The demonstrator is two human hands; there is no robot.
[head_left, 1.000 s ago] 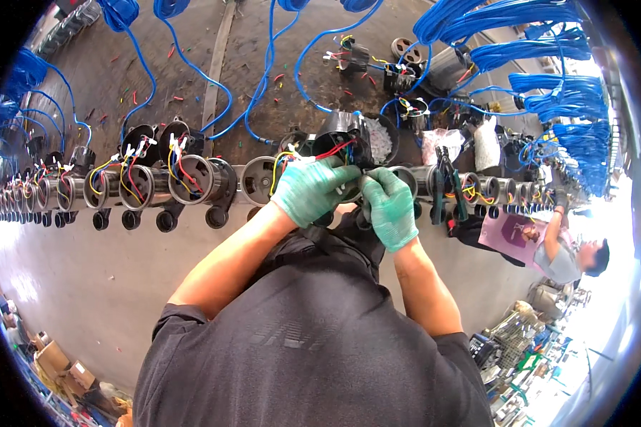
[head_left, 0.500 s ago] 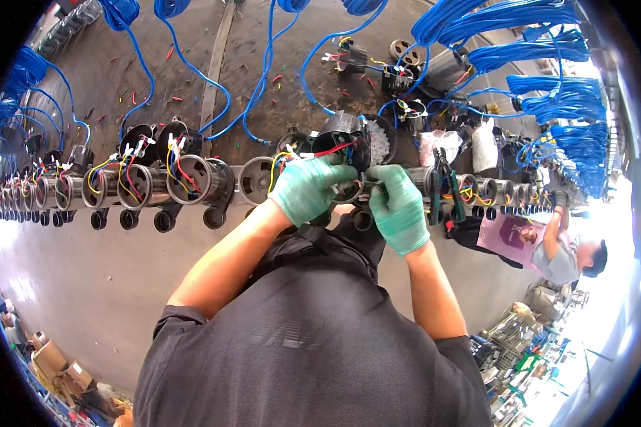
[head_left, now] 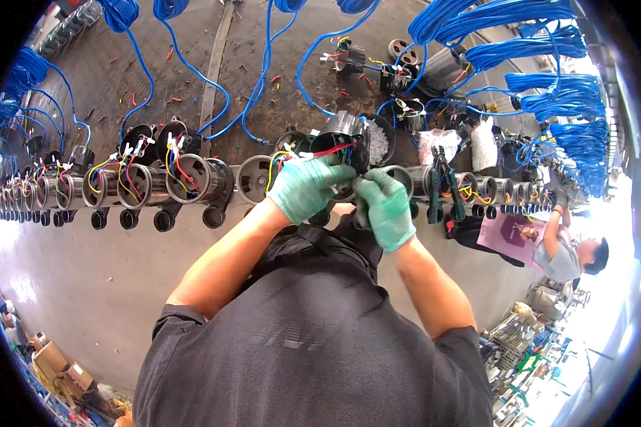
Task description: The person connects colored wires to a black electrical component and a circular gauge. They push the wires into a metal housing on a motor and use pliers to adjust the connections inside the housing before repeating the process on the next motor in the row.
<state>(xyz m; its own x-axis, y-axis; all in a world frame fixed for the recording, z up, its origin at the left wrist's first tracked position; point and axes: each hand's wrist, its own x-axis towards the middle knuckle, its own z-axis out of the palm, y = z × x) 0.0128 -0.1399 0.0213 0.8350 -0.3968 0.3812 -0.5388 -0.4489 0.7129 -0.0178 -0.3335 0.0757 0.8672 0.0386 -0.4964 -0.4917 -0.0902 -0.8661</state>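
Note:
My left hand (head_left: 308,188), in a green glove, is closed at the mouth of a black and silver cylindrical housing (head_left: 342,125). A red wire (head_left: 335,150) runs into that housing just above my left fingers, and white connectors lie beside it. My right hand (head_left: 387,208), gloved too, is closed close to my left fingertips, just below the housing. What either hand pinches is hidden by the fingers. Left of my left hand stands an open metal cylinder (head_left: 255,180) with a yellow wire (head_left: 275,168).
A bowl of small white pieces (head_left: 379,141) sits behind the housing. Green-handled pliers (head_left: 445,183) stand to the right. A row of wired metal cylinders (head_left: 192,178) lines the bench edge. Blue cable coils (head_left: 527,46) hang above. Another person (head_left: 563,249) works at far right.
My right hand has moved slightly left and down, and its fingers have drawn in closer to my left fingertips. My left hand stays nearly in place.

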